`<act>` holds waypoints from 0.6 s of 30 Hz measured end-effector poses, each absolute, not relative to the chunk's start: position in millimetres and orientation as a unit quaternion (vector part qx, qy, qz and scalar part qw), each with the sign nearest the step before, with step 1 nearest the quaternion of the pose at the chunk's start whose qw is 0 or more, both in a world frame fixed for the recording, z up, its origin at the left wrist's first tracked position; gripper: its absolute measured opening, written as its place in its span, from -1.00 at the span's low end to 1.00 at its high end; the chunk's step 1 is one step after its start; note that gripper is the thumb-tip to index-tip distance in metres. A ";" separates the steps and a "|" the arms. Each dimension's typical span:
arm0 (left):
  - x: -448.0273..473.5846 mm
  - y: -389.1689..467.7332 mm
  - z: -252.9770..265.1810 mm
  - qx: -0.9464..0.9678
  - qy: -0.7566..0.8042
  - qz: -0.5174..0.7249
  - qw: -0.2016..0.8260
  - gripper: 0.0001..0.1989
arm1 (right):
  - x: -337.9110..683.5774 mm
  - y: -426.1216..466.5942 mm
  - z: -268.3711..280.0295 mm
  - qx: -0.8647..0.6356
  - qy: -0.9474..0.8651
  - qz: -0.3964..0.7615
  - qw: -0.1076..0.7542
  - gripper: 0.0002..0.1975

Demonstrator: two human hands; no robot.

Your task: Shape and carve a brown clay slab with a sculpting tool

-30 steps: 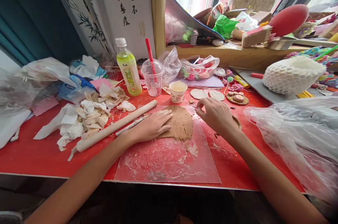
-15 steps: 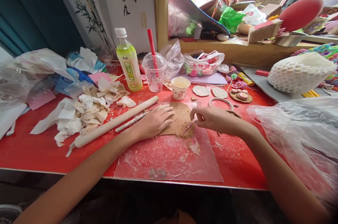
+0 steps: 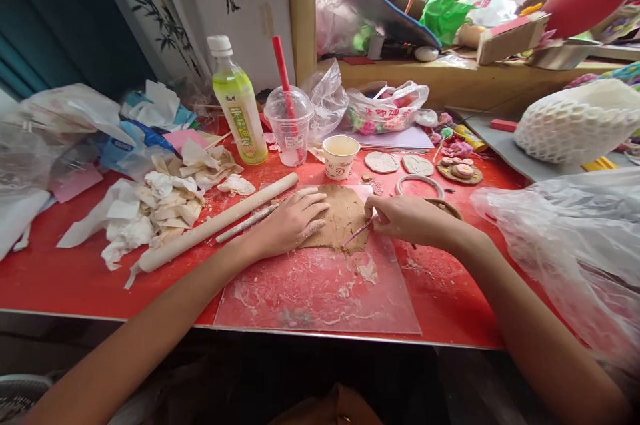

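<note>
A flat brown slab of clay (image 3: 340,215) lies on a clear plastic sheet (image 3: 320,305) smeared with clay residue. My left hand (image 3: 296,219) rests flat on the slab's left side, fingers stretched out and dusted with clay. At the slab's right edge, my right hand (image 3: 387,217) pinches a thin pinkish stick-like tool (image 3: 356,234), whose tip touches the clay near its lower edge. Left of the slab lie a long rolling pin (image 3: 220,221) and a thinner clay-dusted rod (image 3: 247,223). A clay scrap (image 3: 367,270) sits on the sheet below the slab.
Behind the slab stand a paper cup (image 3: 341,158), a plastic cup with a red straw (image 3: 290,131) and a drink bottle (image 3: 240,111). Clay discs (image 3: 383,162) and a ring (image 3: 420,186) lie at back right. Crumpled tissues (image 3: 160,205) are left; plastic bags (image 3: 565,225) right.
The view has tilted and shifted slightly, so the scene sits a little higher. Both hands keep their places on the clay, with the tool's tip still at the lower edge.
</note>
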State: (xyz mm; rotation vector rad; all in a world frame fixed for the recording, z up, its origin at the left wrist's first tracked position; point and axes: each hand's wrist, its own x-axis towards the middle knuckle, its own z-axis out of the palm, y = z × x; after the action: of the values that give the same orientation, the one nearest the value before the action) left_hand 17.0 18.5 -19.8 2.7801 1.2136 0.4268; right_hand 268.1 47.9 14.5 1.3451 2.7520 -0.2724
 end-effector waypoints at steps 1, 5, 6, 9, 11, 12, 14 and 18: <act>17.2 18.3 -19.7 0.907 0.396 0.139 0.038 -0.63 | 267.9 48.4 13.5 0.435 0.896 -0.081 0.033 -0.80; 18.0 17.3 -18.6 0.904 0.403 0.133 0.042 -0.63 | 267.2 50.0 11.6 0.440 0.896 -0.047 0.023 -0.88; 18.0 17.2 -18.3 0.904 0.405 0.131 0.044 -0.64 | 267.3 50.2 11.6 0.446 0.894 -0.038 0.017 -0.88; 17.7 16.9 -16.8 0.904 0.403 0.132 0.048 -0.66 | 268.0 50.3 12.4 0.462 0.887 -0.015 -0.004 -0.85; 17.3 16.6 -15.9 0.907 0.393 0.142 0.043 -0.67 | 269.0 50.1 13.4 0.469 0.883 -0.010 -0.015 -0.83; 17.3 16.3 -15.5 0.910 0.385 0.150 0.037 -0.69 | 269.6 50.2 13.9 0.472 0.881 -0.009 -0.018 -0.82; 17.9 15.5 -15.2 0.915 0.367 0.167 0.021 -0.73 | 271.0 51.0 15.1 0.489 0.872 -0.004 -0.029 -0.77; 21.3 13.2 -16.4 0.923 0.341 0.171 -0.045 -0.76 | 274.4 54.6 16.7 0.552 0.832 0.019 -0.055 -0.67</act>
State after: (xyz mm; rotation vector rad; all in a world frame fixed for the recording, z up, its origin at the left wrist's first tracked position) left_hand 21.3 13.2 -16.4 2.9879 1.1032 0.5519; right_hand 274.4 54.6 16.7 1.7967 2.7083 0.0628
